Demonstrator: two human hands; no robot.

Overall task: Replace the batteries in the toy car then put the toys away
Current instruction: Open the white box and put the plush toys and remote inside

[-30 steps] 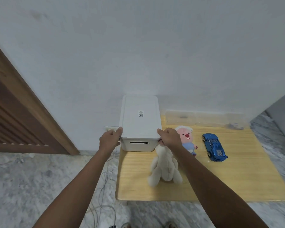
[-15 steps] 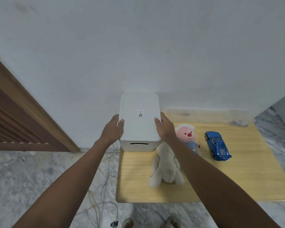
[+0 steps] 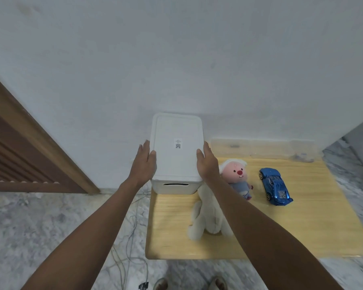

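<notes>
1. Plain white wall point(image 3: 197, 59) fills the background; a wooden door point(image 3: 19, 147) slants along the left, and marbled grey floor point(image 3: 40, 227) lies below.
2. Low light-wood table point(image 3: 302, 227) stands against the wall, its near edge rounded.
3. White storage box point(image 3: 174, 186) sits at the table's far left corner, lid point(image 3: 176, 164) on, a small code sticker near the lid's middle and a handle slot in the front wall.
4. My left hand point(image 3: 144, 164) lies flat against the lid's left edge, fingers straight and pointing toward the wall, thumb resting on the lid's top.
5. My right hand point(image 3: 206, 164) mirrors it on the right edge, fingers extended, thumb over the rim. Neither hand curls round anything; both press the lid from the sides.
6. Blue toy car point(image 3: 276, 186) rests on its wheels toward the table's right, nose toward the wall, well apart from the box.
7. Pink-faced plush point(image 3: 237, 176) lies between the box and the car, just beside my right wrist.
8. Cream plush rabbit point(image 3: 208, 222) lies in front of the box, partly hidden under my right forearm.
9. Loose cables point(image 3: 132, 237) trail on the floor left of the table; my toes show at the bottom edge.
</notes>
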